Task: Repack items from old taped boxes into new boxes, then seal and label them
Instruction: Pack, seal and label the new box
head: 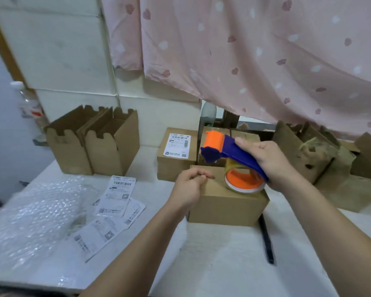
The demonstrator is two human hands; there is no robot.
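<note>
A closed box (227, 204) on the table (212, 254) is held at its top edge by the curled left hand (189, 189). A tape dispenser (229, 153) is gripped above it by the right hand (270, 161). Contents are hidden.

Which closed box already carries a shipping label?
The rear box, just behind the front box: a white label sits on its top; the front box shows none.
</note>
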